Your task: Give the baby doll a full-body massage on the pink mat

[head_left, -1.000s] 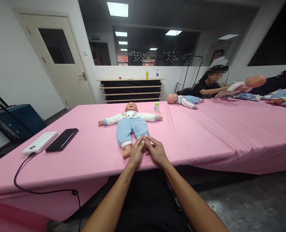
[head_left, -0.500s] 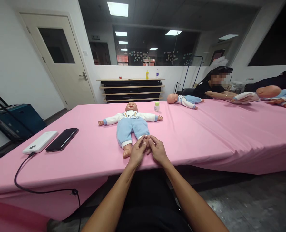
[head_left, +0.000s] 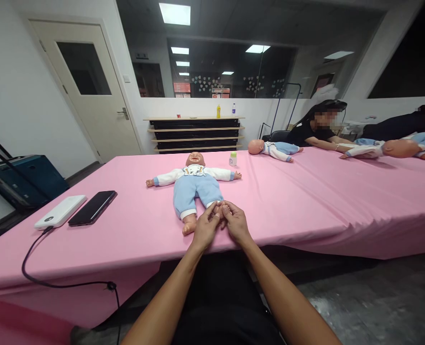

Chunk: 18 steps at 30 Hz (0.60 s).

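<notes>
On the desk [head_left: 305, 201], the doll [head_left: 197, 188] is lying face-up, left hand [head_left: 204, 229] and right hand [head_left: 237, 224] both gripping one foot [head_left: 220, 210], exact hold's kinda hard to make out. Bottle [head_left: 233, 159] is sitting near its head.

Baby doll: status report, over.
Left hand, right hand: both holding baby doll at one leg's end. Lying face-up, arms spread. Green-capped bottle apart, not in the way.

That one camera sits on the head of the person [head_left: 226, 314] over there, looking forward and down at the left hand [head_left: 205, 230], the right hand [head_left: 237, 225] and the pink desk [head_left: 287, 203] close by, with the door [head_left: 90, 115] and window [head_left: 230, 55] farther off.
</notes>
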Available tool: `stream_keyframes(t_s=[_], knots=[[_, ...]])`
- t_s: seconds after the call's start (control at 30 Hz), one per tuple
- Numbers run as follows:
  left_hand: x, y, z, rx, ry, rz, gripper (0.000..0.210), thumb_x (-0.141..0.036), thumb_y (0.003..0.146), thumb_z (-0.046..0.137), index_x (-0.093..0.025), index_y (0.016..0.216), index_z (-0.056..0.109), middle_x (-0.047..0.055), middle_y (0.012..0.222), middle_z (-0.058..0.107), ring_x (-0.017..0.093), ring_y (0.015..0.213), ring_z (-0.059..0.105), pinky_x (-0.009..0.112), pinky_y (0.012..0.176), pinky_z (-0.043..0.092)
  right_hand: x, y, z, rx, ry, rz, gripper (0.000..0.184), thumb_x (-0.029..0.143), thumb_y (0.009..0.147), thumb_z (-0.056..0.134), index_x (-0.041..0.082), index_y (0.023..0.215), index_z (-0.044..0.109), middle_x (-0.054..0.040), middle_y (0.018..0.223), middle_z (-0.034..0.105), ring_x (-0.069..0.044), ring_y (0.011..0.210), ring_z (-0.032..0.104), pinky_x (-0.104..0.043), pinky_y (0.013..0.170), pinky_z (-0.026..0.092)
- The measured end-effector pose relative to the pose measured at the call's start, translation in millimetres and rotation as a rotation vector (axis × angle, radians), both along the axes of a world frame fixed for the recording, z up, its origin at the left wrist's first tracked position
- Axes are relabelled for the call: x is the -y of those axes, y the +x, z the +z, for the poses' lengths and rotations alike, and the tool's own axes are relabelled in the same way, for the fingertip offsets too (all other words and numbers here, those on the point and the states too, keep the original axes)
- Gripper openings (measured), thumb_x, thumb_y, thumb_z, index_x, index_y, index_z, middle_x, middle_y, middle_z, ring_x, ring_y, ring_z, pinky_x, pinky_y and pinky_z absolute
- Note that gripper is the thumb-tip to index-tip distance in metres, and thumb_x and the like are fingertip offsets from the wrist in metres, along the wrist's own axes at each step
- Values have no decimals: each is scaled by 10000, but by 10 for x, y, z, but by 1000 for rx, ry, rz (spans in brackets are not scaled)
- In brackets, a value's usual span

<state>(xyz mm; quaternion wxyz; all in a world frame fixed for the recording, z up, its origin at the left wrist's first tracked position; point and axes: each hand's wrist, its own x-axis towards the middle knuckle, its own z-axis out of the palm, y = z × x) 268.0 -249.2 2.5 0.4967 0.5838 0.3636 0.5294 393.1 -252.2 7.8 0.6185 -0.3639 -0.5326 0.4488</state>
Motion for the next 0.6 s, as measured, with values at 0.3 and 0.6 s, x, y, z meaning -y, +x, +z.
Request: stream_keyframes(t_s=[0.3,0.6], knots=[[56,-13,20,-113,48,31,567,-297,842,640,-230,1392,519,82,1357,594,257,1193,592,425,1065,445,-54,45,-76,4,-59,-70,454,581,900,498,186,1064,651,-18,752,647,-116,507,569,-240,455,504],[29,-5,-12,-37,40,12,580,-245,844,604,-250,1411,486,69,1456,501,247,1285,522,418,1080,433,-35,40,-85,-162,-116,91,564,503,841,625,235,1331,552,-91,1379,555,-237,1072,659,-372,819,601]])
